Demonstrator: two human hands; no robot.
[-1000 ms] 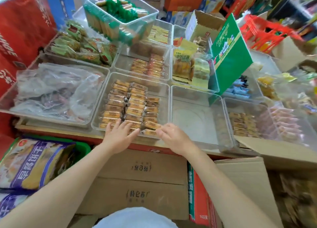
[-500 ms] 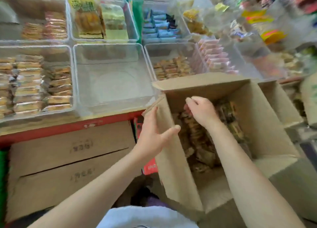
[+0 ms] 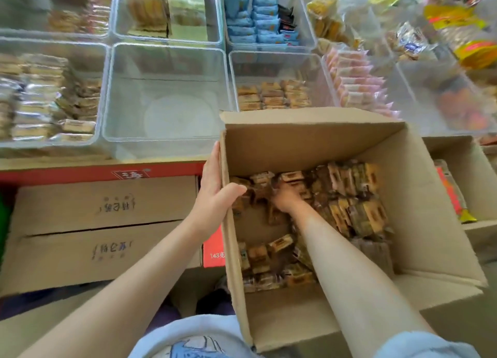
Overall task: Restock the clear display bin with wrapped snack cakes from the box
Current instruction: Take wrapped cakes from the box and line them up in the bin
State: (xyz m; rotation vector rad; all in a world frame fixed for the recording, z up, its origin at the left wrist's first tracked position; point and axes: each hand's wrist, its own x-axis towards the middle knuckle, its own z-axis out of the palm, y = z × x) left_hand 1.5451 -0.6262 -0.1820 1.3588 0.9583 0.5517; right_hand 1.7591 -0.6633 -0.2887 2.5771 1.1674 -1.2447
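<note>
An open cardboard box (image 3: 309,142) stands in front of me, part-filled with brown wrapped snack cakes (image 3: 357,209). My left hand (image 3: 215,193) grips the box's left wall, thumb inside and fingers along the outside. My right hand (image 3: 286,199) is down inside the box, its fingers curled into the pile around some cakes; the fingertips are hidden among the wrappers. The clear display bin (image 3: 164,61) sits on the shelf just beyond my left hand and holds nothing.
Left of the empty bin, another bin (image 3: 48,99) is packed with similar cakes. Behind the box is a bin with a few cakes (image 3: 269,94), then pink packets (image 3: 355,83) and blue packets (image 3: 258,21). Closed cartons (image 3: 107,223) are stacked under the red shelf edge (image 3: 94,173).
Both hands left the cake bin on the shelf and my view swung right. My left hand took hold of the box wall; my right hand went down into the cakes.
</note>
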